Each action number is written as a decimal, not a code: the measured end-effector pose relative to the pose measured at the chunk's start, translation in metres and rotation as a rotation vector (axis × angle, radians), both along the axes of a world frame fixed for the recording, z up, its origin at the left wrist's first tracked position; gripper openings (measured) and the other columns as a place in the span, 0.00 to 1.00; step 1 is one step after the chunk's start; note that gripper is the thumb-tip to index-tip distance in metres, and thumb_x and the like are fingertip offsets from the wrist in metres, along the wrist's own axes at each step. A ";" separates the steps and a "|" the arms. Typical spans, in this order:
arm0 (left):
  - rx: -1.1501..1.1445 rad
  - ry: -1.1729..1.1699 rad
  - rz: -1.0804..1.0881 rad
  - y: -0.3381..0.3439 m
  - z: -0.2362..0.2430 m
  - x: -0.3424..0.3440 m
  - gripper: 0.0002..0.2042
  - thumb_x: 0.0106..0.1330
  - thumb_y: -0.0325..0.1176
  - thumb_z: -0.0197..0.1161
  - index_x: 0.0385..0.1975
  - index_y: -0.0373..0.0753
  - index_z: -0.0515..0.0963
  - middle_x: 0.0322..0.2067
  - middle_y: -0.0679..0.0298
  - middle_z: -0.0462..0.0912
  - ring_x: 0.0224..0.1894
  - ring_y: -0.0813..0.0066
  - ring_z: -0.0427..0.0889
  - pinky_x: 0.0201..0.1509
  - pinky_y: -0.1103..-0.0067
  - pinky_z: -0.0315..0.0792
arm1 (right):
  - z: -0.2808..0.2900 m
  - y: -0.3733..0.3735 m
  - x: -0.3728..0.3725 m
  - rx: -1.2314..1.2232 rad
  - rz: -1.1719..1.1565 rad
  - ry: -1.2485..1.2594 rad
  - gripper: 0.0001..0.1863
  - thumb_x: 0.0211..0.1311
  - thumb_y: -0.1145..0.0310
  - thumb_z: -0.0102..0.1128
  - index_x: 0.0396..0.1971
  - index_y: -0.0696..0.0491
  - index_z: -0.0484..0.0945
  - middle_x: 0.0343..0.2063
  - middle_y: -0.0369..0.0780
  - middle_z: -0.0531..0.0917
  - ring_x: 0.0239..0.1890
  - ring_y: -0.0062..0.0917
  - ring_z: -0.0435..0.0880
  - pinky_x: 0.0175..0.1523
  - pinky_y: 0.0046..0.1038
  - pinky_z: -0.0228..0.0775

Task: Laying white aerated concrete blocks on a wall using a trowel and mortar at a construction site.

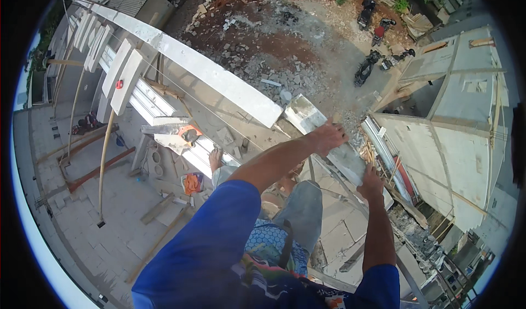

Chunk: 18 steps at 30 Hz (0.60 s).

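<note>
A long pale lightweight concrete block (345,158) lies in line with the end of a white block wall (203,68). A narrow gap parts the two. My left hand (329,137) rests across the block's middle, fingers curled over its outer edge. At the near end, my right hand (371,183) grips the block; its fingertips are partly hidden. Left of my arms, a handsaw (189,133) with an orange handle lies on a pale slab over white metal planks (200,155).
Several pale blocks (131,79) stand on the planks, one bearing a small red tool (119,84). A thin string runs beside the wall. My bare foot (216,158) is on the planks, high above a floor with timber poles (107,166). Motorbikes (366,68) stand on the rubble ground below.
</note>
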<state>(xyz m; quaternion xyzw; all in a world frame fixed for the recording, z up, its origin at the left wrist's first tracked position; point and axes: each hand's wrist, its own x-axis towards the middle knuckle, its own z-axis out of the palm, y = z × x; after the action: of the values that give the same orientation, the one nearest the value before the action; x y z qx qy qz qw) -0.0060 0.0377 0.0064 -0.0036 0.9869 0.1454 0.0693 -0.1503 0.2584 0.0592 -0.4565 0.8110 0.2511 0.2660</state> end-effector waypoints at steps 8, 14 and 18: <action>0.029 0.035 0.056 0.004 -0.004 0.006 0.38 0.32 0.50 0.80 0.47 0.45 0.72 0.42 0.65 0.77 0.54 0.67 0.74 0.50 0.59 0.65 | -0.017 0.011 -0.006 -0.102 0.046 -0.023 0.44 0.36 0.66 0.73 0.56 0.55 0.58 0.50 0.45 0.72 0.56 0.42 0.73 0.57 0.48 0.68; 0.017 0.047 0.075 0.007 0.008 0.013 0.28 0.42 0.37 0.75 0.46 0.45 0.73 0.41 0.65 0.79 0.52 0.70 0.75 0.52 0.63 0.65 | -0.017 0.014 -0.005 -0.088 0.103 0.011 0.43 0.35 0.67 0.73 0.54 0.57 0.58 0.48 0.47 0.72 0.53 0.43 0.74 0.56 0.42 0.71; 0.044 0.064 0.068 0.011 0.007 0.013 0.26 0.45 0.38 0.73 0.46 0.46 0.73 0.41 0.66 0.78 0.50 0.70 0.76 0.52 0.62 0.66 | -0.015 0.020 -0.004 -0.066 0.092 -0.026 0.40 0.34 0.67 0.74 0.49 0.56 0.59 0.47 0.48 0.72 0.52 0.44 0.75 0.53 0.43 0.74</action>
<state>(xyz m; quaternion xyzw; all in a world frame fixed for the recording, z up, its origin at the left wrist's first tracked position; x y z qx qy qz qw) 0.0070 0.0483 0.0130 -0.0308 0.9845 0.1696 0.0330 -0.1541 0.2783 0.0440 -0.5053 0.7934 0.2301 0.2494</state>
